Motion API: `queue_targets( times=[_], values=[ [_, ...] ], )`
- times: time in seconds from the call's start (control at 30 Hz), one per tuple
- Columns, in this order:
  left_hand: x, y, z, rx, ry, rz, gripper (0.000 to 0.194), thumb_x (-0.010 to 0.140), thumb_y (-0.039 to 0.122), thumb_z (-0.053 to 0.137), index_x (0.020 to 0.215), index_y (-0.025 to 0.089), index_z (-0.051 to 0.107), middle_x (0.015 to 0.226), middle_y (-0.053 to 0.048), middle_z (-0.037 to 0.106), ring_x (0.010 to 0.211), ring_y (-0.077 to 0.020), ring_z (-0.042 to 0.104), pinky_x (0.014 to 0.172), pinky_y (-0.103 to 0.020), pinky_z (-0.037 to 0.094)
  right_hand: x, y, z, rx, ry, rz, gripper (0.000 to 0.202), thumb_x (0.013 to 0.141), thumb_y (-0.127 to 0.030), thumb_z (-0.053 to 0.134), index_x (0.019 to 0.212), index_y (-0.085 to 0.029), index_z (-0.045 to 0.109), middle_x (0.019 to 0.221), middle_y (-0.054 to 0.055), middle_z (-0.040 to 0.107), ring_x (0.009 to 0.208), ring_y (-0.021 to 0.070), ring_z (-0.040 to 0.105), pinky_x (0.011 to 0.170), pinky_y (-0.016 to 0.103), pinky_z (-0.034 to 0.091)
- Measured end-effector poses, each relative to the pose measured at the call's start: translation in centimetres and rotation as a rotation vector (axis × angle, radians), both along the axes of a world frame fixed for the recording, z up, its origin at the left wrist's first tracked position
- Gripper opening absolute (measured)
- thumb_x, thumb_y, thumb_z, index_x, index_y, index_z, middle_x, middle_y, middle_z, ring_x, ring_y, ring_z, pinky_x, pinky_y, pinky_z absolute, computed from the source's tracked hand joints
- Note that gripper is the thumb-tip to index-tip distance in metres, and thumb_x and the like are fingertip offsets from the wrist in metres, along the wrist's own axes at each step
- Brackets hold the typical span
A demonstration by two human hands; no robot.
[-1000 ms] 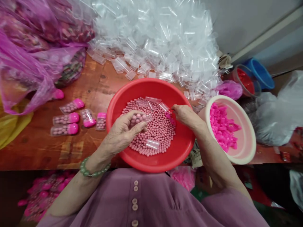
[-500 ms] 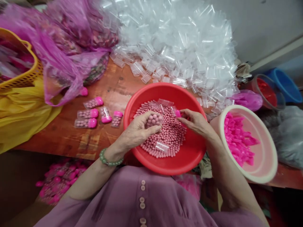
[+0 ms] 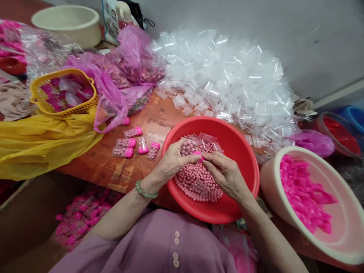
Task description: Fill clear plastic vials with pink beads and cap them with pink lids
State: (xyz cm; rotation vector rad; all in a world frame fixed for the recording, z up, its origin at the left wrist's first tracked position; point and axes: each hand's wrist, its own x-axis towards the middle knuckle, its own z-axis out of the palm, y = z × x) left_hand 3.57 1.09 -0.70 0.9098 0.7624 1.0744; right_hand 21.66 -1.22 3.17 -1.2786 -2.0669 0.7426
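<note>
Over the red basin (image 3: 244, 151), my left hand (image 3: 173, 161) is closed around a small clear bottle (image 3: 189, 147) filled with pink beads. My right hand (image 3: 224, 170) pinches a bright pink cap (image 3: 198, 155) at the bottle's mouth; whether it is seated I cannot tell. Loose pink beads (image 3: 209, 185) cover the bottom of the basin, with a few clear tubes (image 3: 201, 187) lying among them. To the left on the table, several filled bottles (image 3: 123, 152) with pink caps lie or stand together.
A heap of clear empty tubes (image 3: 227, 72) lies at the back. On the right stands a cream tub (image 3: 347, 212) of pink caps (image 3: 307, 193). A yellow basket (image 3: 64, 110), yellow cloth-like plastic (image 3: 48, 148) and purple bags (image 3: 113, 102) fill the left. Capped bottles (image 3: 82, 218) are heaped below the table.
My right hand has brought the pink cap leftward to the mouth of the bottle in my left hand. The view has shifted, showing more of the left and back.
</note>
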Motion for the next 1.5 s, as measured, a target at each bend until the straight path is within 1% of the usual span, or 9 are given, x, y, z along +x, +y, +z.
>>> queue_targets(
  times=[0.17, 0.37, 0.53, 0.7, 0.8, 0.93, 1.07, 1.27, 1.5],
  values=[
    [0.1, 0.0, 0.5, -0.021, 0.058, 0.039, 0.035, 0.066, 0.024, 0.082, 0.091, 0.015, 0.06, 0.084, 0.002, 0.06, 0.077, -0.0085, 0.055, 0.077, -0.023, 0.047, 1.2, -0.2, 0.1, -0.11, 0.067, 0.037, 0.025, 0.088, -0.033, 0.066, 0.111, -0.023, 0.07, 0.099, 0.006, 0.068, 0.09, 0.017, 0.065, 0.081, 0.031, 0.054],
    [0.4, -0.2, 1.2, -0.068, 0.047, 0.011, 0.039, 0.062, 0.026, 0.085, 0.087, 0.015, 0.057, 0.08, 0.003, 0.058, 0.076, -0.0093, 0.055, 0.077, -0.025, 0.047, 1.2, 0.0, -0.7, -0.235, 0.504, -0.28, 0.042, 0.065, -0.036, 0.086, 0.098, -0.022, 0.063, 0.08, -0.001, 0.066, 0.066, 0.0118, 0.064, 0.057, 0.023, 0.055],
    [0.3, -0.3, 1.3, -0.058, 0.022, -0.008, 0.034, 0.066, 0.027, 0.083, 0.087, 0.015, 0.058, 0.08, 0.003, 0.059, 0.076, -0.0088, 0.056, 0.076, -0.024, 0.048, -0.6, -0.4, -0.8, 0.04, 0.243, -0.274, 0.021, 0.077, -0.035, 0.078, 0.091, -0.022, 0.069, 0.078, 0.002, 0.072, 0.064, 0.0144, 0.066, 0.062, 0.027, 0.058],
    [0.2, -0.2, 0.8, -0.042, -0.009, -0.012, 0.029, 0.072, 0.022, 0.079, 0.092, 0.015, 0.061, 0.089, 0.0, 0.063, 0.084, -0.0098, 0.059, 0.08, -0.023, 0.049, -1.3, -0.8, -1.0, 0.211, -0.062, -0.063, 0.033, 0.089, -0.027, 0.064, 0.121, -0.022, 0.067, 0.116, 0.01, 0.073, 0.102, 0.0229, 0.071, 0.09, 0.037, 0.058],
    [0.0, 0.0, 0.7, -0.077, -0.136, -0.031, 0.027, 0.074, 0.024, 0.078, 0.094, 0.015, 0.063, 0.086, 0.0, 0.063, 0.08, -0.0089, 0.059, 0.077, -0.022, 0.051, -0.8, -0.5, -0.5, 0.126, -0.034, -0.058, 0.035, 0.092, -0.023, 0.058, 0.127, -0.024, 0.064, 0.117, 0.009, 0.072, 0.102, 0.0209, 0.07, 0.09, 0.036, 0.058],
    [-0.6, 0.4, 0.5, -0.213, -0.388, -0.175, 0.03, 0.078, 0.033, 0.075, 0.099, 0.013, 0.065, 0.091, -0.006, 0.067, 0.079, -0.0136, 0.065, 0.073, -0.027, 0.056, 0.2, 0.8, 0.9, -0.119, 0.191, -0.154, 0.033, 0.09, -0.029, 0.062, 0.123, -0.027, 0.067, 0.094, 0.003, 0.074, 0.073, 0.0145, 0.068, 0.07, 0.031, 0.059],
    [-1.1, 0.1, 0.5, -0.232, -0.458, -0.184, 0.029, 0.08, 0.031, 0.073, 0.103, 0.014, 0.069, 0.1, -0.008, 0.068, 0.089, -0.0179, 0.068, 0.082, -0.032, 0.057, 0.4, 2.5, 1.5, -0.13, 0.32, -0.238, 0.03, 0.088, -0.032, 0.066, 0.117, -0.029, 0.07, 0.086, 0.0, 0.072, 0.068, 0.0128, 0.064, 0.069, 0.031, 0.058],
    [-0.6, -0.6, 0.6, -0.011, -0.257, -0.19, 0.026, 0.085, 0.029, 0.071, 0.109, 0.02, 0.071, 0.099, -0.004, 0.068, 0.093, -0.0137, 0.066, 0.092, -0.03, 0.054, -0.1, 3.5, 0.5, -0.058, 0.397, -0.265, 0.032, 0.088, -0.033, 0.066, 0.12, -0.031, 0.069, 0.082, -0.002, 0.07, 0.067, 0.0119, 0.063, 0.071, 0.031, 0.056],
    [-0.6, 0.9, 1.4, 0.058, -0.007, -0.199, 0.029, 0.084, 0.024, 0.069, 0.112, 0.02, 0.071, 0.113, -0.007, 0.069, 0.106, -0.0188, 0.064, 0.095, -0.033, 0.052, 0.0, 3.2, 0.1, -0.05, 0.38, -0.296, 0.032, 0.088, -0.033, 0.065, 0.119, -0.029, 0.068, 0.081, -0.002, 0.07, 0.068, 0.0121, 0.064, 0.072, 0.031, 0.057]
  ],
)
